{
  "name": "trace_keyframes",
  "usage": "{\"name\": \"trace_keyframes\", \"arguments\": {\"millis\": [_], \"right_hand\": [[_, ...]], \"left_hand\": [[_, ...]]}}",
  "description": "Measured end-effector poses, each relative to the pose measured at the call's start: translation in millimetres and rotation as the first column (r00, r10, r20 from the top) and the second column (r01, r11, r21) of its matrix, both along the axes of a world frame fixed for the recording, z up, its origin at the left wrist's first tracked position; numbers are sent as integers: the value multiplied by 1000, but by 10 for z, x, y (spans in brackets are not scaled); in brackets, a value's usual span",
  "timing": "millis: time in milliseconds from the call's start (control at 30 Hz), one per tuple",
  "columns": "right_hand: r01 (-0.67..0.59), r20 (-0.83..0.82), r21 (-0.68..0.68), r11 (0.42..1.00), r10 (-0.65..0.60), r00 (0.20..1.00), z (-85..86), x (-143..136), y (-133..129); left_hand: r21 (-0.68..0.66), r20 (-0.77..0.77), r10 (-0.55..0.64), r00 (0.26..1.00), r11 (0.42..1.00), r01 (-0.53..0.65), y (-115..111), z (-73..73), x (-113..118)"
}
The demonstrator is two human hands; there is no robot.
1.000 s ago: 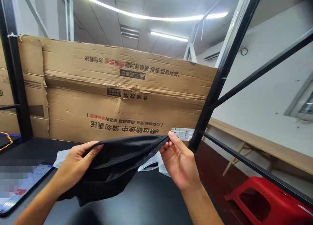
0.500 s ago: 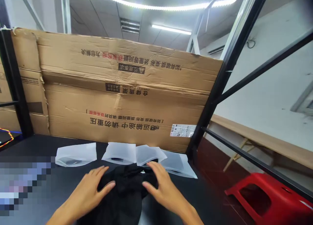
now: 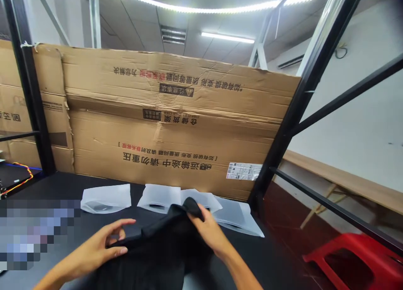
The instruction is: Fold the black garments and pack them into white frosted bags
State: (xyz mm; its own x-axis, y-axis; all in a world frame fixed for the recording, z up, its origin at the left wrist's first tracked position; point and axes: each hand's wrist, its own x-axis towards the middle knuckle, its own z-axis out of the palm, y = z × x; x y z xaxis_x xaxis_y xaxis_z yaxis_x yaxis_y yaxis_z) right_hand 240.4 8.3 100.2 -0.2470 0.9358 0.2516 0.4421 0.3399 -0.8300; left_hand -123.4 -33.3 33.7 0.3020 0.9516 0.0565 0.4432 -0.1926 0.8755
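A soft black cloth (image 3: 157, 252) spreads between my hands at the bottom centre, its upper right corner raised off the black tabletop. My right hand (image 3: 209, 231) is closed on that raised corner, the thumb hidden behind the fabric. At the cloth's left edge is my left hand (image 3: 102, 244), its thumb against the fabric and its index finger stretched out, the other fingers curled. Behind the cloth lie frosted plastic bags: one at the left (image 3: 106, 198), one in the middle (image 3: 160, 197), one partly covered by the cloth (image 3: 201, 199) and one at the right (image 3: 239, 214).
A large cardboard sheet (image 3: 176, 134) stands along the back of the black table (image 3: 63, 189). Black metal posts rise at the left (image 3: 36, 101) and right (image 3: 285, 130). Coloured wires (image 3: 27, 178) lie at the far left. A red plastic stool (image 3: 355, 252) stands at the lower right.
My right hand has closed on the cloth and lifted its corner. My left hand has moved left, and the cloth is spread wider. The view has shifted slightly.
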Motion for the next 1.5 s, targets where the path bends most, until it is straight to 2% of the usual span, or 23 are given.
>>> {"name": "trace_keyframes", "arguments": {"millis": [67,133,200,267,300,367,433,500,600,667,733,800,867,967,1067,1167,1267,1367,1500], "right_hand": [[109,-45,-66,992,-112,993,12,166,30],[197,33,-96,976,-195,980,-82,290,49],[267,105,-80,960,-258,960,-227,363,43],[325,138,-45,945,-316,939,-339,381,-2],[350,147,-14,937,-344,927,-364,369,-44],[360,177,98,928,-372,911,-352,308,-167],[260,259,235,937,-318,912,-312,215,-323],[46,418,294,955,-171,892,-330,128,-472],[-239,646,179,954,69,760,-575,109,-596],[-300,725,113,947,128,677,-829,205,-606],[-294,759,99,951,119,640,-1038,363,-593],[-269,768,92,959,104,633,-1110,519,-593],[-231,766,40,972,119,632,-1019,608,-616],[-155,748,-53,986,142,648,-697,529,-664],[-83,689,24,996,43,723,-441,233,-669],[-121,635,64,991,53,771,-433,-75,-630],[-193,635,-6,981,153,757,-526,-175,-623],[-156,589,-27,987,142,796,-489,-10,-637],[60,448,54,997,-78,890,-339,339,-472]], "left_hand": [[-27,27,2,1000,1000,-1,104,70,-123],[3,19,42,999,999,-42,220,77,-171],[127,-30,128,991,984,-124,303,39,-142],[312,-100,206,973,936,-166,320,-1,-49],[396,-137,225,965,905,-154,303,-11,17],[503,-227,199,953,862,-60,233,-6,178],[525,-336,100,937,845,98,147,14,366],[504,-430,-15,903,825,253,72,18,551],[474,-520,-86,850,799,371,-18,-20,726],[441,-565,-121,816,792,423,-70,-41,724],[390,-587,-174,791,795,465,-116,-27,632],[344,-576,-203,792,818,460,-147,17,497],[316,-546,-199,814,851,420,-156,59,375],[328,-470,-127,874,894,306,-123,59,305],[408,-386,-36,922,889,205,-19,8,401],[485,-306,34,952,866,125,166,-31,580],[416,-252,98,963,909,16,393,-62,705],[271,-263,102,959,962,-29,563,-103,719],[144,-218,-74,973,984,107,631,-135,713]]}}
